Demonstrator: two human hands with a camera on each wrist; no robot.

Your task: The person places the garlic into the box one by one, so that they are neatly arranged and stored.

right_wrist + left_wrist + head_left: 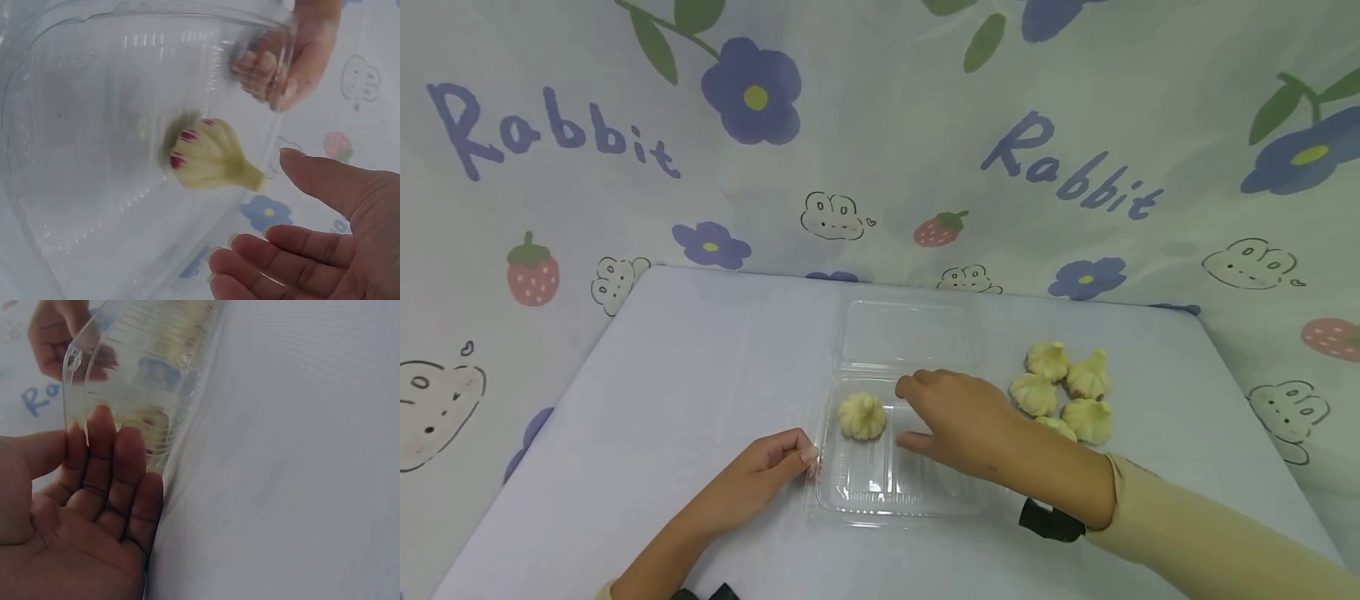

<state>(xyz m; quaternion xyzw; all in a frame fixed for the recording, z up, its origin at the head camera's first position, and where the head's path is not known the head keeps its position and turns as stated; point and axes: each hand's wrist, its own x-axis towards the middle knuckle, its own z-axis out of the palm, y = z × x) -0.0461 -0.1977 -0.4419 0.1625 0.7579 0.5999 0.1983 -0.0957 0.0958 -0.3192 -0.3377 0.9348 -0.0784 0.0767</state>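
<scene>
A clear plastic clamshell box (917, 498) lies open on the table, its lid (910, 333) folded back behind the tray. One garlic bulb (862, 417) sits in the tray's left part, and its purple streaks show in the right wrist view. My left hand (769, 475) holds the tray's left rim, pinched between thumb and index finger (76, 453) in the left wrist view. Above the tray, just right of that bulb, hovers my right hand (962, 421), thumb and fingers apart. Nothing lies between its fingers, and a gap separates it from the bulb's stem (253, 179).
Several more garlic bulbs (1087, 421) lie grouped on the white tablecloth (700, 358) to the right of the box, one partly hidden by my right forearm. Behind the table hangs a cloth (880, 167) printed with flowers, rabbits and strawberries.
</scene>
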